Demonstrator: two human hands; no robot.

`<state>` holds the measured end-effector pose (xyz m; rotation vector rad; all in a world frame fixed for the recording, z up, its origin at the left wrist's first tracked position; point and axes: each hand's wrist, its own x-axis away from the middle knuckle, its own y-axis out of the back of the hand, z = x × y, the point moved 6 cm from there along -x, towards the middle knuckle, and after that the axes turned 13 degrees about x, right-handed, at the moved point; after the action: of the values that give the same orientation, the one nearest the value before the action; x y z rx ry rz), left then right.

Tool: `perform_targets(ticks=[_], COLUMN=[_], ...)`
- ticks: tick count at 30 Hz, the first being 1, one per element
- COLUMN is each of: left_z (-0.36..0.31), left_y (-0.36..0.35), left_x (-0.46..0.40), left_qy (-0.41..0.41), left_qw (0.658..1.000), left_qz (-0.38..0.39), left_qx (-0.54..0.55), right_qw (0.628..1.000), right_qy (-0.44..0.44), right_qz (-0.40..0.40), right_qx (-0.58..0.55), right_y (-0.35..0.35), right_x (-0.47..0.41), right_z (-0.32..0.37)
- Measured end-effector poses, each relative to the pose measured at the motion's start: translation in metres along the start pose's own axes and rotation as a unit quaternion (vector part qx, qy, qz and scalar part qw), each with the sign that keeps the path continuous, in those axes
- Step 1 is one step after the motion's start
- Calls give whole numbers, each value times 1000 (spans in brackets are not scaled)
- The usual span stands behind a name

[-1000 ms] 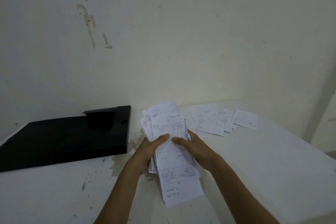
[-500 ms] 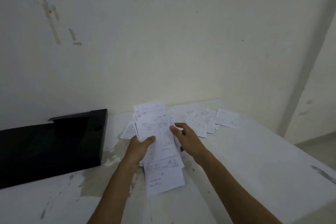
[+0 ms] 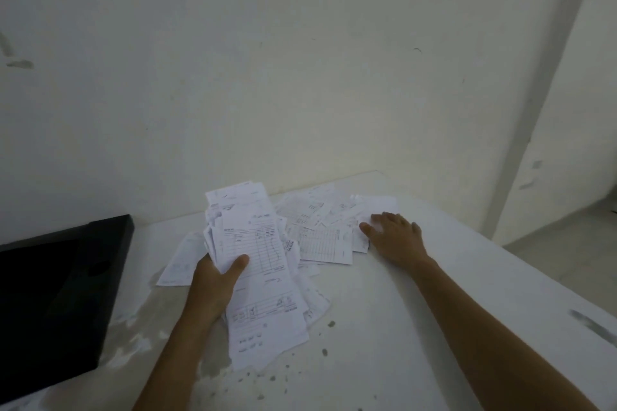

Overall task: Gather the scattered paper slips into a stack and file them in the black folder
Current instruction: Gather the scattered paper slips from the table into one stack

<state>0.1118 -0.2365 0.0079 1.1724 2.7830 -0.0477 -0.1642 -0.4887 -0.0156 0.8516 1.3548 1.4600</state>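
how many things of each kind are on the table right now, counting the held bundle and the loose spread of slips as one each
black folder: 1
bundle of slips, gripped by the left hand: 1
loose spread of slips on the table, right hand resting flat on its far end: 1
hands: 2
total: 5
Single slips overlap too much to count.

Thin printed paper slips (image 3: 258, 264), matt black folder (image 3: 50, 304), scuffed, stained white table (image 3: 400, 327).
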Motion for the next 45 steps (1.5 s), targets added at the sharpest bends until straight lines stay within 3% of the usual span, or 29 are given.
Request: perform_targets(ticks=[3, 7, 12, 16, 27, 33, 42, 45], left_z=[1, 3, 12, 12, 12, 12, 6, 5], left_y=[-1, 2, 7, 6, 4, 4, 5, 6], left_x=[-1, -2, -6, -7, -8, -8, -5, -5], left_qy=[5, 8, 19, 15, 10, 10, 4, 14], left_qw=[1000, 1000, 999, 998, 998, 997, 995, 994], left_qz=[-3, -8, -14, -15, -11, -2, 9, 14], left_qx=[0, 11, 45, 51, 64, 81, 99, 111], right_qw=[995, 989, 991, 988, 976, 944, 836, 819], right_qy=[52, -29, -132, -156, -144, -131, -96, -63], right_qz=[-35, -75, 8, 7, 28, 11, -19, -8], right_qx=[-77, -122, -31, 10, -160, -301, -540, -571], right_y=[8, 17, 17, 14, 18, 29, 49, 74], right_x=[1, -10, -34, -44, -51, -47, -25, 8], right_z=[11, 7, 15, 28, 27, 12, -29, -15])
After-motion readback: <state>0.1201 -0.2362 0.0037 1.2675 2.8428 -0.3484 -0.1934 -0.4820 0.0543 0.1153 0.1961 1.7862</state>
